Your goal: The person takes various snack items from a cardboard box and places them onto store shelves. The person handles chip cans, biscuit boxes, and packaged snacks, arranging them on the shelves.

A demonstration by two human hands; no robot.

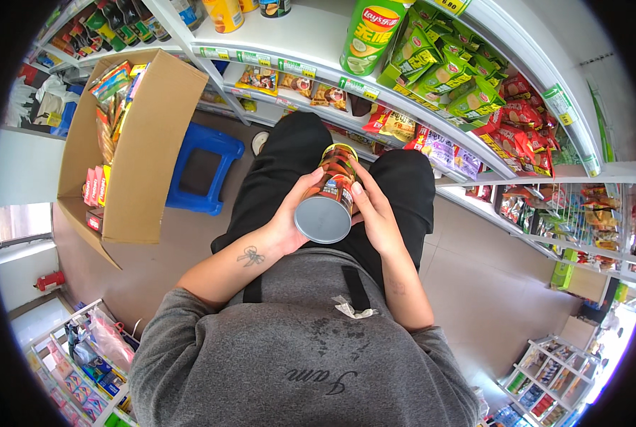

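Observation:
A printed cylindrical snack canister, dark red and green with a grey round end towards me, lies tilted between my hands above my lap. My left hand, on the picture's left, is wrapped around its side. On the other side my right hand rests its fingers along the printed wall. Beyond my knees, a green Lay's canister stands on the shelf board. Green snack bags in a display box are beside it, with red snack bags farther right.
An open cardboard box with packaged goods stands at the left, near a blue plastic stool. Lower shelves hold snack packets. Yellow canisters stand at the upper left of the shelf. A white rack is at the lower right.

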